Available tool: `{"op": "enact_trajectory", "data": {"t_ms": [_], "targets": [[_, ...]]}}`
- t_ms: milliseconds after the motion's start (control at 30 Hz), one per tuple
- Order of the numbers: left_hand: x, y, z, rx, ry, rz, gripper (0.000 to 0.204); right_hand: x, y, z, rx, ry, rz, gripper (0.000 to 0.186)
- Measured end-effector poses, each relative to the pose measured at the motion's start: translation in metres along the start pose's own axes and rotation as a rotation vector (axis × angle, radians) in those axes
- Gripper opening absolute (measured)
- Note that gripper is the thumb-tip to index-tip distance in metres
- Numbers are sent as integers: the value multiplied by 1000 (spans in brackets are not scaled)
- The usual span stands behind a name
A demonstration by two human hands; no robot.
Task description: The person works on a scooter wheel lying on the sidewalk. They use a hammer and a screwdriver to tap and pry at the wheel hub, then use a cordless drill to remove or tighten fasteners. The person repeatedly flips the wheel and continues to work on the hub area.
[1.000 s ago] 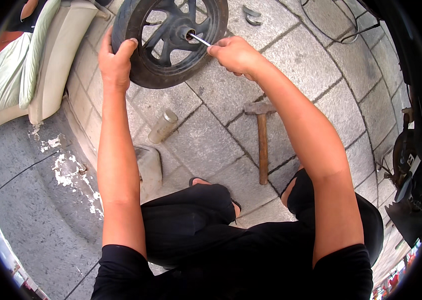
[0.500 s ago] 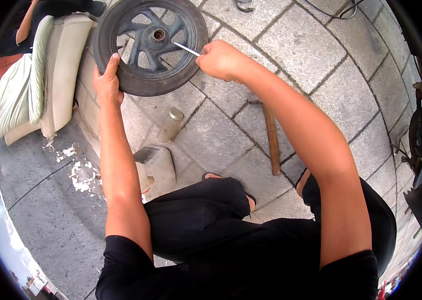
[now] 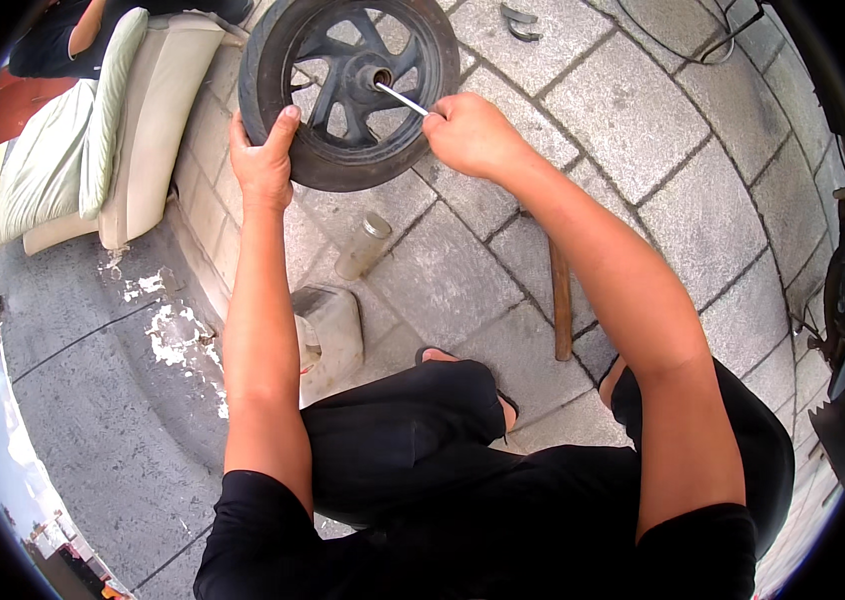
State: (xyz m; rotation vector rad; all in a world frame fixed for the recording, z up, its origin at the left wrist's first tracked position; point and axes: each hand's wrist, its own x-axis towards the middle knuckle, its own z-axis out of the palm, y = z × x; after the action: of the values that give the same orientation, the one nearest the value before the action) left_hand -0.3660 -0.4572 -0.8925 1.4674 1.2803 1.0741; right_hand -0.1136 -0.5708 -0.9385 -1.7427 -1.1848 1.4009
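A black spoked wheel with its tyre (image 3: 373, 178) is at the top of the view, tilted toward me. My left hand (image 3: 265, 165) grips the tyre's near left edge, thumb on top and fingers hidden beneath. Closed around a thin metal rod (image 3: 403, 98), my right hand (image 3: 473, 135) is at the wheel's right side. The rod's far tip reaches the opening of the hub (image 3: 351, 78); how deep it goes I cannot tell. Whatever handle it has is inside my fist.
Nearer me on the paving stand a lidded glass jar (image 3: 361, 248) and a whitish plastic jug (image 3: 331, 335). A wooden-handled hammer (image 3: 562, 300) lies below my right forearm. Curved metal pieces (image 3: 521, 24) lie beyond. Left are cushions (image 3: 158, 130) and another person (image 3: 88, 35).
The rod's tip has moved from beside the hub to its opening. The wheel is tilted slightly differently, and the whole scene has shifted a little rightward in view.
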Motion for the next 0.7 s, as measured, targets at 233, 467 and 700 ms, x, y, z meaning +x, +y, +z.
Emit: {"op": "enact_trajectory", "data": {"t_ms": [233,467,700], "targets": [[-9,9,15,82,10,67,74,20,-8,-14,-105,50,33,32],[-8,-1,7,125,33,85,73,25,-8,-22,-322,56,-41,33],[-9,7,8,63,33,4,68,23,-14,-23,-418,32,-39,34]]}}
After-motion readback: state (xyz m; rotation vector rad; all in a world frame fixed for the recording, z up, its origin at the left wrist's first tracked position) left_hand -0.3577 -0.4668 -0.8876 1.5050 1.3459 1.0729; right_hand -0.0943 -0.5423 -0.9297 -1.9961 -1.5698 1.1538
